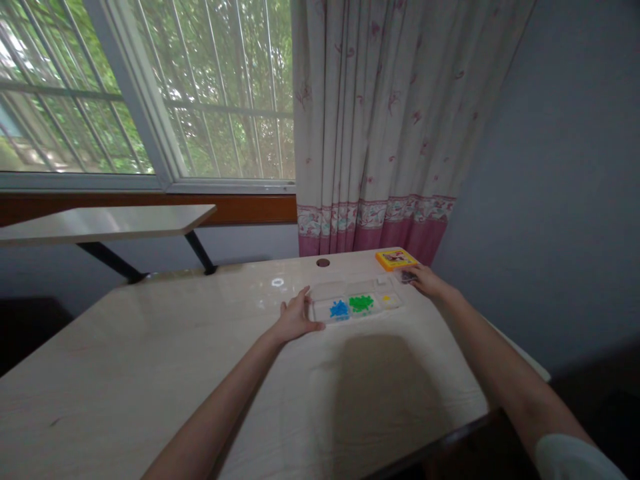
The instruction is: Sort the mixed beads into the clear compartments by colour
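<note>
A clear plastic box (327, 291) with several compartments lies far out on the table. Blue bits (339, 309), green bits (361, 303) and a few yellow bits (388, 299) sit in its front compartments. My left hand (296, 316) rests open on the table, fingers and thumb against the box's left end. My right hand (424, 280) is at the box's right end, fingers curled over something small and dark that I cannot make out. A yellow-orange box (395, 258) lies just beyond my right hand.
The pale wooden table (175, 360) stretches towards me, with a round cable hole (323, 263) at its far edge. A raised shelf on black legs (110, 223) stands at the back left. A window and a pink-patterned curtain (380, 133) are behind.
</note>
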`<action>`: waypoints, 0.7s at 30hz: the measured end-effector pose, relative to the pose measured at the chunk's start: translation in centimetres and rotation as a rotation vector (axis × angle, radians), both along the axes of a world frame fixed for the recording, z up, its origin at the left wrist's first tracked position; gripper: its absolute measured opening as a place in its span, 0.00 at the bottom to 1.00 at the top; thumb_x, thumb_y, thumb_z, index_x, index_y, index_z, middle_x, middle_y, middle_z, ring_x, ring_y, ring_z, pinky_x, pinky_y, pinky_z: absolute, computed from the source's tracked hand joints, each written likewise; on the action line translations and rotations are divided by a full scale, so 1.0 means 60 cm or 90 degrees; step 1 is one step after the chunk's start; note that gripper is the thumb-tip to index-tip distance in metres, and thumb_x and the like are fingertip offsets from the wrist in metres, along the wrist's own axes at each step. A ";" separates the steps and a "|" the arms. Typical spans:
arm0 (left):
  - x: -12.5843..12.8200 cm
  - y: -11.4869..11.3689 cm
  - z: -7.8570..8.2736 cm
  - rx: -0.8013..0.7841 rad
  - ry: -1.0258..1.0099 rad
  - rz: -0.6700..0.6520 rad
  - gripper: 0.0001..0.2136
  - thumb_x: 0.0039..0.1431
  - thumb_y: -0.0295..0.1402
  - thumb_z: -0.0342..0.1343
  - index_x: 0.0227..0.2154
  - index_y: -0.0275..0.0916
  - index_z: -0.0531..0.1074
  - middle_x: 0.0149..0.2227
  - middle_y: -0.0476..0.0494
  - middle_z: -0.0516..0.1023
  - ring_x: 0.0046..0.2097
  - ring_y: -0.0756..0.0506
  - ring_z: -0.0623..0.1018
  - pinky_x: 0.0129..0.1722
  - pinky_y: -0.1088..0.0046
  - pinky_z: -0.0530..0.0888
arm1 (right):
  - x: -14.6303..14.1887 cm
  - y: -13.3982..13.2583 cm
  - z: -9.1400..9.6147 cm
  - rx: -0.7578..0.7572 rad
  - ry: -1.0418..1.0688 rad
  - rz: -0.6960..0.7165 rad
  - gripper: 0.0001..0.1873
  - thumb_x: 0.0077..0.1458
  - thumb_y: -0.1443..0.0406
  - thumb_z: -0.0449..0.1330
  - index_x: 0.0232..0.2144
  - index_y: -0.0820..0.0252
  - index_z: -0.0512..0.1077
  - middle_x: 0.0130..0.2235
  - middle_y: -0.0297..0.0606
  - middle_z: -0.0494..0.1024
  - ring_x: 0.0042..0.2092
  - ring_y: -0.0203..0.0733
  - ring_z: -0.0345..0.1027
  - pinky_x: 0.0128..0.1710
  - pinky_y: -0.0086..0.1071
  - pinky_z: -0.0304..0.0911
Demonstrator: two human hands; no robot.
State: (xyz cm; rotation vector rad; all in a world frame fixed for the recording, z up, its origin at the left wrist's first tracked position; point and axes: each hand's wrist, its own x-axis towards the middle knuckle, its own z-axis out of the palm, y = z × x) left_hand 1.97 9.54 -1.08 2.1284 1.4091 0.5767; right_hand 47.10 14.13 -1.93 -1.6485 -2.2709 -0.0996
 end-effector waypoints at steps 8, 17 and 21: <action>-0.014 -0.008 0.001 0.013 0.009 -0.006 0.42 0.36 0.44 0.62 0.55 0.40 0.49 0.47 0.39 0.68 0.52 0.36 0.66 0.55 0.46 0.46 | -0.017 -0.008 0.025 -0.023 0.028 -0.008 0.28 0.41 0.73 0.55 0.48 0.58 0.66 0.49 0.42 0.70 0.50 0.46 0.62 0.53 0.40 0.54; -0.071 -0.079 -0.002 0.069 0.001 -0.016 0.40 0.37 0.43 0.62 0.53 0.40 0.50 0.46 0.39 0.69 0.50 0.36 0.69 0.53 0.52 0.56 | -0.283 -0.086 0.146 0.154 0.175 0.210 0.15 0.57 0.66 0.48 0.47 0.58 0.66 0.46 0.42 0.71 0.49 0.45 0.61 0.51 0.44 0.55; -0.078 -0.097 -0.008 0.111 -0.015 -0.019 0.38 0.39 0.42 0.62 0.52 0.38 0.50 0.45 0.39 0.68 0.47 0.38 0.70 0.52 0.54 0.60 | -0.415 -0.120 0.124 0.042 0.190 0.338 0.17 0.59 0.65 0.48 0.50 0.59 0.63 0.51 0.44 0.67 0.53 0.42 0.58 0.53 0.40 0.55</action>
